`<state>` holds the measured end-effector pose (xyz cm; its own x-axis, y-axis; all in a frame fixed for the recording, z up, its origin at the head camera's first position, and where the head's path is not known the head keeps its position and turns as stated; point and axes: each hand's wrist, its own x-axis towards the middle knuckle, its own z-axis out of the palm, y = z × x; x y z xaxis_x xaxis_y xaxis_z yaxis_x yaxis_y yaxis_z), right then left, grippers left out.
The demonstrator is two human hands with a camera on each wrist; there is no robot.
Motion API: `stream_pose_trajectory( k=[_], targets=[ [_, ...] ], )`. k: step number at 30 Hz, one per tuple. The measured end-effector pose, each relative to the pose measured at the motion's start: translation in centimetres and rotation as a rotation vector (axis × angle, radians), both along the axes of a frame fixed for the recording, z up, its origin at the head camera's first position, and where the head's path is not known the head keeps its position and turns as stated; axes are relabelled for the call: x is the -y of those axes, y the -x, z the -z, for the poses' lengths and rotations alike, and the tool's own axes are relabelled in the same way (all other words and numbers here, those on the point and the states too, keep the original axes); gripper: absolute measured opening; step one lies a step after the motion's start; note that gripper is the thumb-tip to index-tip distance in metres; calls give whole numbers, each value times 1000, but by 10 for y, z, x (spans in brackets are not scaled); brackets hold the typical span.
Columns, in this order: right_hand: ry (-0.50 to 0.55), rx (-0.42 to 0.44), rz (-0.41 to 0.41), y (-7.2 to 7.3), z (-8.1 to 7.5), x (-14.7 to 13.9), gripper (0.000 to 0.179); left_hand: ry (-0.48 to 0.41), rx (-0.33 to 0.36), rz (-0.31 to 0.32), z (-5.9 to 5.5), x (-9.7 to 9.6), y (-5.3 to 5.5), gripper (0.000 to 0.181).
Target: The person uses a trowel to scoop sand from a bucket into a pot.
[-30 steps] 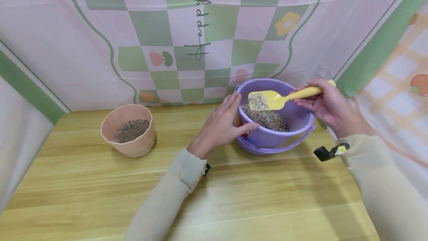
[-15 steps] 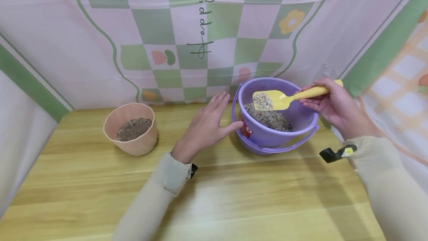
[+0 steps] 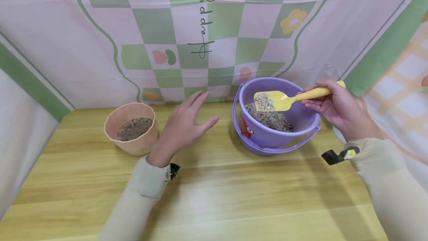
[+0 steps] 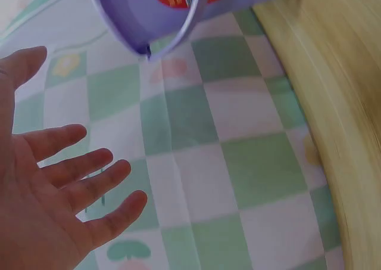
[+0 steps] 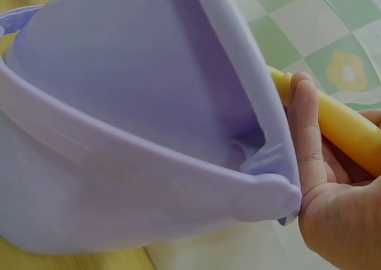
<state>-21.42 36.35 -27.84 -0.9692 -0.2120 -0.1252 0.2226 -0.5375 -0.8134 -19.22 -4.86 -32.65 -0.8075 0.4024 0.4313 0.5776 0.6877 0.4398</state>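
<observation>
Head view: the left hand [image 3: 180, 124] has its fingers spread apart, holding nothing; the right hand [image 3: 337, 109] has its fingers curled round a yellow scoop [image 3: 282, 102]. Best, I judge, to keep the blade level, as loose grains [image 3: 264, 102] left of those fingers could slide off, and to clear the rim before moving sideways. Counted: one scoop; one pink pot [image 3: 135, 147] left of the left fingers; one purple bucket [image 3: 267, 139] right of them, under the blade; beyond all the fingers, one checked cloth [image 3: 222, 21].
</observation>
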Motion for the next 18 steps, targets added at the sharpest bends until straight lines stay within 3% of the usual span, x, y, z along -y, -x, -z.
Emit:
stream_pose_trajectory(
  k=[8, 14, 18],
  targets=[
    [-1, -10, -6, 0, 1, 0, 36, -24, 46, -67, 7, 27, 0, 73],
    [44, -17, -38, 1, 2, 0, 38, -21, 6, -105, 12, 44, -1, 72],
    [20, -15, -22, 0, 2, -1, 37, -18, 3, -135, 14, 60, -1, 74]
  ],
)
